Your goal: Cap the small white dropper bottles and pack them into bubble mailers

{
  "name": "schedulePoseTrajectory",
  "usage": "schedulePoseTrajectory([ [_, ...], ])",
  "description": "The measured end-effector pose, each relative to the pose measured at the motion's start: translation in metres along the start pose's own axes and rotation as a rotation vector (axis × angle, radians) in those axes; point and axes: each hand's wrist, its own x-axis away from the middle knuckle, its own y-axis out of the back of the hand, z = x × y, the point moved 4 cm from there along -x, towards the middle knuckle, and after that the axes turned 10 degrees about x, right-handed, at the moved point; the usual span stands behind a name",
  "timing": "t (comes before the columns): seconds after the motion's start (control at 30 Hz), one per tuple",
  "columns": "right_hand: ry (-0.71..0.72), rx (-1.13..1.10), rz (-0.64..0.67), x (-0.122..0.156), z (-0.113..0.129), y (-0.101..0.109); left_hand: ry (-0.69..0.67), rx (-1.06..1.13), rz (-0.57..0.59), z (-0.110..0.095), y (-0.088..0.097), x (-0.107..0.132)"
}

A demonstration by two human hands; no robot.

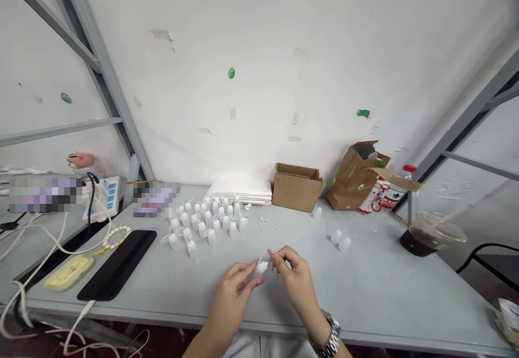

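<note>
**Item in hand:** one small translucent white plastic dropper bottle (263, 267), soft-looking and tapered, held in the air above the front of the pale grey tabletop (365, 298).

**Grip state:** the left grip (233, 298) is curled almost closed, with the bottle's body pinched between thumb and fingers. The right grip (294, 282) is also nearly closed, its fingertips pinching at the bottle's upper end. Exactly what they pinch there is too small to tell. A silver link wristwatch (330, 339) sits on the right wrist.

**Ahead and left of the grips:** a loose cluster of matching translucent bottles (206, 220) with thin looped tethers; behind it, a stack of flat white sheets (241, 190).

**Ahead and right of the grips:** two capped white plastic pieces (339, 240), side by side and touching; an open corrugated cardboard box (298, 186); a crumpled brown kraft paper bag (357, 177).

**Far right of the grips:** a clear plastic cup (430, 233) holding dark liquid.

**Far left of the grips:** a black rectangular pad (117, 265); a yellow oval plastic case (68, 272); a white power strip (103, 198) with blue switches. Pixelated patches on the left hide two items, and no writing can be read.
</note>
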Motion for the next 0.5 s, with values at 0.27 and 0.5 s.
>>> schedulePoseTrajectory([
  [0.27,0.214,0.341,-0.102,0.005,-0.001,-0.003,-0.145,-0.176,-0.011,-0.003,0.001,0.003],
  [0.5,0.239,0.376,-0.109,0.008,-0.003,-0.01,-0.143,-0.134,-0.043,-0.002,-0.003,0.006],
])
